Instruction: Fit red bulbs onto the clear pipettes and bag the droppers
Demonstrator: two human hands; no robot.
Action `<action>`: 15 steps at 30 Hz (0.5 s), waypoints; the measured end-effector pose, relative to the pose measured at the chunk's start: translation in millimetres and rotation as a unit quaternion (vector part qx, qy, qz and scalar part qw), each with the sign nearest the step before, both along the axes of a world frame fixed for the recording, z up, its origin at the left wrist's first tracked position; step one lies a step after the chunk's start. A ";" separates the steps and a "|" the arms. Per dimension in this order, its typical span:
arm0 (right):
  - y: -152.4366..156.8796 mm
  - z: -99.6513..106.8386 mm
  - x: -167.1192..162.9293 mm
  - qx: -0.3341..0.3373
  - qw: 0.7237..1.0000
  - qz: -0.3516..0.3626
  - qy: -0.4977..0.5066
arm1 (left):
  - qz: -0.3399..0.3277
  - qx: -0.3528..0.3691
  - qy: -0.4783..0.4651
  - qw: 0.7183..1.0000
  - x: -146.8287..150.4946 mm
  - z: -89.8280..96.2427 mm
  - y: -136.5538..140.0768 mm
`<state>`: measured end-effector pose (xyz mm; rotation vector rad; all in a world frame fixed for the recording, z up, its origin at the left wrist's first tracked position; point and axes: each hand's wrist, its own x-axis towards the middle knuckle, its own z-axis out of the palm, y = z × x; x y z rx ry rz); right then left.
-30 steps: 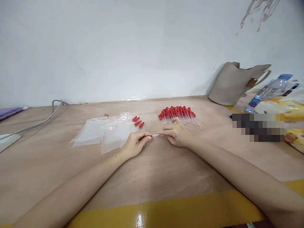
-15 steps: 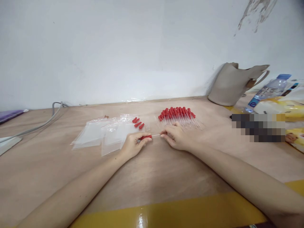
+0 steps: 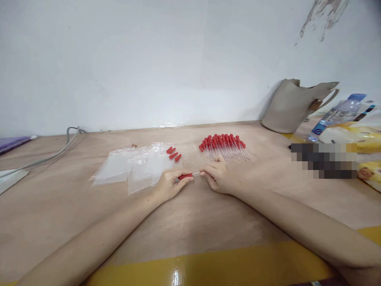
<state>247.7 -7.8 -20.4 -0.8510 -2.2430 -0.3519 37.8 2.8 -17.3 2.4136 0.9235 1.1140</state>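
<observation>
My left hand (image 3: 167, 185) is closed on a red rubber dropper bulb (image 3: 185, 175), pinched between thumb and fingers. A thin clear dropper tube (image 3: 196, 174) runs from the bulb's open end to my right hand (image 3: 219, 177), whose fingertips are closed around it. How deep the tube sits in the bulb I cannot tell. Just behind my right hand lies a row of droppers with red bulbs (image 3: 222, 142), clear tips towards me. Several loose red bulbs (image 3: 173, 155) rest beyond my left hand, beside a few clear tubes (image 3: 186, 157).
Clear plastic zip bags (image 3: 139, 174) lie flat at left of centre, partly under the loose bulbs. Further left are a grey cable (image 3: 50, 156) and a purple item (image 3: 13, 144). A beige bag-like container (image 3: 287, 107), a water bottle (image 3: 337, 115) and yellow packs (image 3: 370, 137) stand right.
My hands have come closer together, and less of the tube shows between them. The left hand with the bulb has shifted slightly right and down.
</observation>
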 end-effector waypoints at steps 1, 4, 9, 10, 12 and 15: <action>0.7 -1.5 -1.0 -0.004 1.000 -0.001 0.000 | -0.002 0.006 -0.002 1.000 0.2 -0.3 -0.3; 3.3 -6.1 -4.5 -0.022 1.000 0.002 -0.004 | -0.010 0.019 0.002 1.000 0.8 -1.0 -0.4; 6.6 -5.0 -5.8 -0.046 0.999 -0.007 0.005 | 0.009 0.009 0.002 1.000 -0.7 0.7 5.6; 6.6 -3.0 -4.4 -0.039 0.999 -0.011 -0.001 | 0.015 0.012 0.004 1.000 -2.3 1.3 7.9; 6.2 0.9 0.1 -0.007 1.000 -0.017 -0.022 | 0.022 0.042 0.017 0.999 -7.1 2.2 13.3; 6.3 3.4 7.8 0.050 0.997 -0.021 -0.053 | 0.021 0.105 0.048 0.993 -15.5 2.4 19.7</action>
